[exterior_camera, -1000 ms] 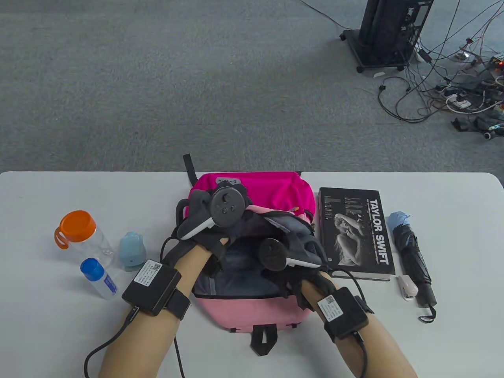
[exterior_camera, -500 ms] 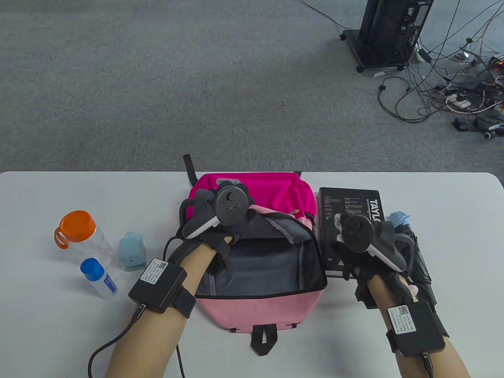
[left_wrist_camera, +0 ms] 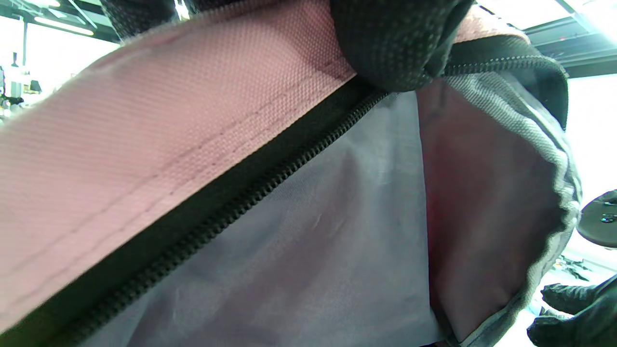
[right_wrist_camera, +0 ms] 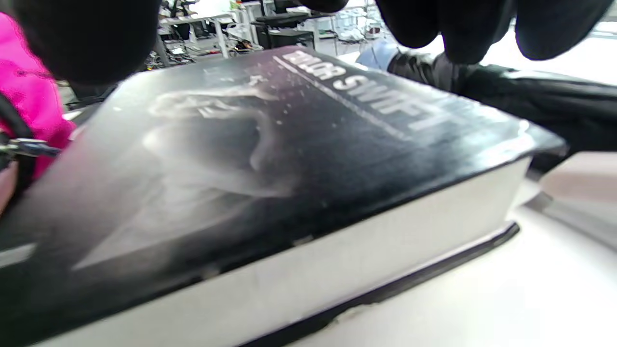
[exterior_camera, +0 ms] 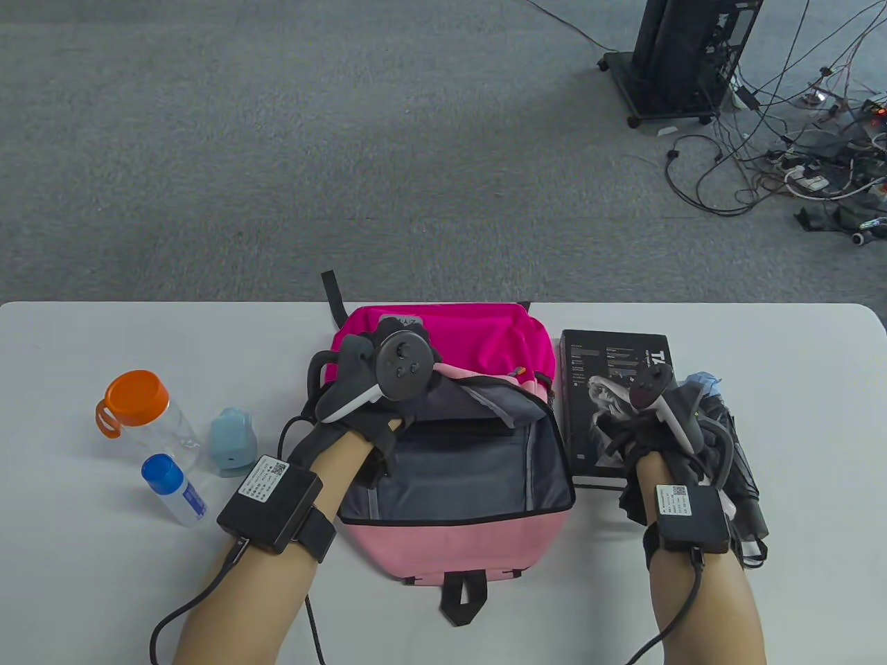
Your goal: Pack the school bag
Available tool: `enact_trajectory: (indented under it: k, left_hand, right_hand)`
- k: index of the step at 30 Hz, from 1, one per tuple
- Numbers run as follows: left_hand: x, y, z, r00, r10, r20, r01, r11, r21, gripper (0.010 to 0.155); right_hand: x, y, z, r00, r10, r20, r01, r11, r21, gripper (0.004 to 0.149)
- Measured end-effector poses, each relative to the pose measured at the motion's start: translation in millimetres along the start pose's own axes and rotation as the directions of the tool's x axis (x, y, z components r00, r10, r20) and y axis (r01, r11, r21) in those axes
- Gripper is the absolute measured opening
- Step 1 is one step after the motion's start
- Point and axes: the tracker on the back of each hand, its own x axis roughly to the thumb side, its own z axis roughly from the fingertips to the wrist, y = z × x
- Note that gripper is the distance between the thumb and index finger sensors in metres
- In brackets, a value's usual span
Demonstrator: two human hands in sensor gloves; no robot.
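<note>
The pink backpack (exterior_camera: 457,547) lies open in the middle of the table, showing its grey lining (exterior_camera: 464,471). My left hand (exterior_camera: 388,422) grips the bag's upper flap and holds it up. In the left wrist view a gloved finger (left_wrist_camera: 395,43) presses on the pink flap edge (left_wrist_camera: 144,120) above the zip. A black Taylor Swift book (exterior_camera: 596,367) lies flat to the right of the bag. My right hand (exterior_camera: 624,433) is spread over the book. In the right wrist view its fingers (right_wrist_camera: 458,24) hang above the cover (right_wrist_camera: 270,159).
A folded dark umbrella (exterior_camera: 745,478) lies right of the book, partly under my right wrist. An orange-lidded bottle (exterior_camera: 135,402), a small blue-capped bottle (exterior_camera: 173,488) and a light blue object (exterior_camera: 232,443) stand left of the bag. The bag's black strap (exterior_camera: 464,596) points toward me.
My right hand left the bag opening and moved right onto the book, then turned over it. My left hand kept holding the flap. The bag opening now shows fully.
</note>
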Motion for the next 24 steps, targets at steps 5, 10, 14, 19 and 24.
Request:
enact_trajectory:
  k: [5,10,14,19,24]
  left_hand:
    - [0,-3,2,1.000,-0.025,0.010,0.025,1.000,-0.002,0.045]
    - [-4,-5,5,1.000,-0.025,0.003,0.025,1.000,0.004,0.045]
    - [-8,-10,5,0.999,-0.041,-0.001,0.041,0.999,-0.001,0.045]
    - [-11,-16,5,1.000,-0.024,-0.009,0.024,1.000,0.003,0.045]
    - [-13,-18,4,0.999,-0.034,-0.015,0.034,0.999,-0.006,0.045]
  right_hand:
    - [4,14,-10,0.998,0.048,-0.032,-0.048,0.999,0.007,0.115]
    - [-6,19,-20,0.995,-0.069,-0.069,0.071,0.997,0.022,0.122]
    - [-6,21,-22,0.995,-0.072,-0.076,0.073,0.997,0.011,0.122]
    - [-7,18,-19,0.994,-0.088,-0.063,0.086,0.996,-0.028,0.128]
    - [10,0,-3,0.996,0.073,-0.054,-0.079,0.988,-0.133,0.129]
